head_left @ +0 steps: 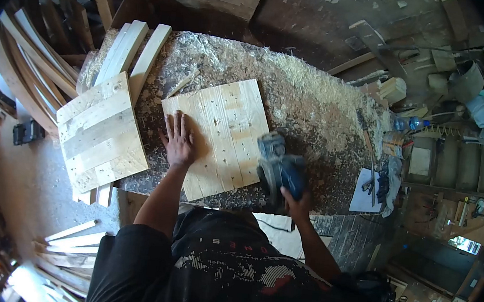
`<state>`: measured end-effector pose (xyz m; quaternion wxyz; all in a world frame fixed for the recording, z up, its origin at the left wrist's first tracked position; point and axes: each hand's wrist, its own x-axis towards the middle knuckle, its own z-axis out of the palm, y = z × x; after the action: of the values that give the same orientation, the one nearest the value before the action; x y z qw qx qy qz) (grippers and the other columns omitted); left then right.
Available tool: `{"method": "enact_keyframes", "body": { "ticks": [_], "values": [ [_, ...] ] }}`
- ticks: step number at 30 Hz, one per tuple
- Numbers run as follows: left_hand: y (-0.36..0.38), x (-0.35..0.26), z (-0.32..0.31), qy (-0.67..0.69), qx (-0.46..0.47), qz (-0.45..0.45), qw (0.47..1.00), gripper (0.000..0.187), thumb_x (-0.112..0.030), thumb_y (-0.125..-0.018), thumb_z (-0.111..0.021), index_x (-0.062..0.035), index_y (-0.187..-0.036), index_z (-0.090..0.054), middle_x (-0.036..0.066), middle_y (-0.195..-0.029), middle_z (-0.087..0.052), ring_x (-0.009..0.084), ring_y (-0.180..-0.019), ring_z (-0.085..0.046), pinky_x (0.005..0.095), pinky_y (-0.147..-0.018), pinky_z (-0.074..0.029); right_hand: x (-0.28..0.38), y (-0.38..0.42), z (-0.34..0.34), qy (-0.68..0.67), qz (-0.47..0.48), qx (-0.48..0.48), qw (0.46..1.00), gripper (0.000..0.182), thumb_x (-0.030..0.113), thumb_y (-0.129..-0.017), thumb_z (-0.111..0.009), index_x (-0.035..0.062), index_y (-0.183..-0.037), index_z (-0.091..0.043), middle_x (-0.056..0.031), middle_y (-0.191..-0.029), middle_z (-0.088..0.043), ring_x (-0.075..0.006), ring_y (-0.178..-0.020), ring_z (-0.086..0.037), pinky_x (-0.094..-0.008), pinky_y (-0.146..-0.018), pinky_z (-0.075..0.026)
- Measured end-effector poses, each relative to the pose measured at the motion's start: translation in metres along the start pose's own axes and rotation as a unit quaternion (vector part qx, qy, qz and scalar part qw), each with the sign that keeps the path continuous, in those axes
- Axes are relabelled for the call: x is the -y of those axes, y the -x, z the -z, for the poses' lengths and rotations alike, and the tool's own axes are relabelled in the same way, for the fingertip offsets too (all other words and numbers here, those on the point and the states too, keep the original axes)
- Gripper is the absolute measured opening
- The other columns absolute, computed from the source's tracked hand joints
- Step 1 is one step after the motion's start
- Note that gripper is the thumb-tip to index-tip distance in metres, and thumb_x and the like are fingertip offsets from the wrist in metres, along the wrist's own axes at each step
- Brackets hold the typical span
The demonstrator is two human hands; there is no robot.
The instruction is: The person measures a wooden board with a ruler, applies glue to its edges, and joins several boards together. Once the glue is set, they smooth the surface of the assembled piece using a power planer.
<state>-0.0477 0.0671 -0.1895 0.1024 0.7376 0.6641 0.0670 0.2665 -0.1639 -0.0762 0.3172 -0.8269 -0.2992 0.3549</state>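
Observation:
A square wooden panel (225,140) made of joined strips, dotted with dark marks, lies at a slant on the workbench. My left hand (179,145) rests flat on its left part, fingers spread. At the panel's right edge is a blue electric planer (282,169), slightly blurred. My right hand (297,204) is closed around the planer's rear handle. The planer's front end overlaps the panel's edge in this view.
A second wooden panel (102,134) lies across pale strips (148,54) at the bench's left end. Shavings (312,82) cover the bench (334,160). White paper (366,192) and a plastic bottle (412,124) are at right. Long boards (43,68) lean at left.

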Motion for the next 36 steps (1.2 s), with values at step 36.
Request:
{"method": "enact_keyframes", "body": {
  "ticks": [36],
  "values": [
    [-0.002,-0.003,0.007,0.012,0.014,0.011,1.000,0.057,-0.041,-0.103,-0.025,-0.0164,-0.155,-0.022,-0.001,-0.164,-0.010,0.0264,-0.151,-0.001,0.0583,-0.118,-0.002,0.072,-0.065,-0.032,-0.041,0.012,0.028,0.999,0.034,0.036,-0.079,-0.081,0.0050,-0.080,-0.067,0.0001,-0.060,-0.060,-0.0120,-0.048,-0.055,-0.0296,-0.048,-0.043]
  ]
}}
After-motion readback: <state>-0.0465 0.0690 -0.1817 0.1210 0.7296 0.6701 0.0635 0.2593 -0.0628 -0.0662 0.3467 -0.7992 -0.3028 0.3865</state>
